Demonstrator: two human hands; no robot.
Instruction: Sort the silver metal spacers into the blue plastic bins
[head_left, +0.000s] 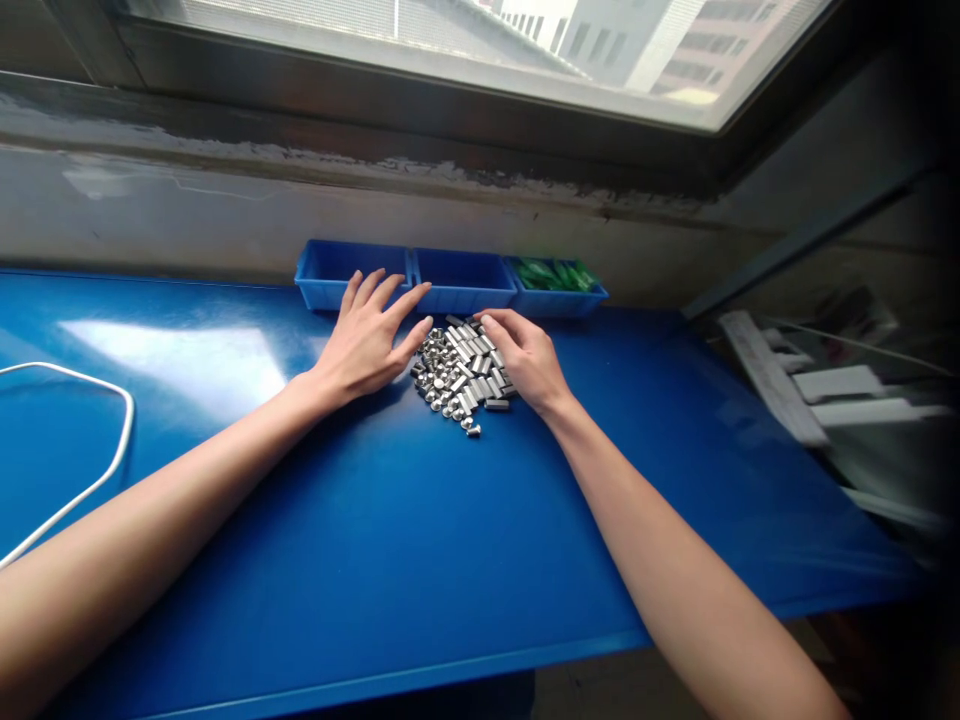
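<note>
A pile of small shiny metal parts [459, 372] lies on the blue table, mixing short hexagonal pieces with round-headed ones like rivets or screws. My left hand [369, 335] is at the pile's left edge, palm down and fingers spread, its thumb just beside the parts and nothing seen in its grasp. At the pile's back right, my right hand [531, 362] has thumb and index finger pinched together. Whether a part sits between those fingertips is too small to tell; its other fingers are curled and mostly hidden. One round-headed part [473, 431] lies at the pile's front tip.
Behind the pile stand a left blue bin [322, 292], a middle one [465, 297] and a right one [562, 302] holding green packets [551, 274]. A white cable [124, 430] curves across the left. White objects [840, 385] stand right of the table. A window is behind.
</note>
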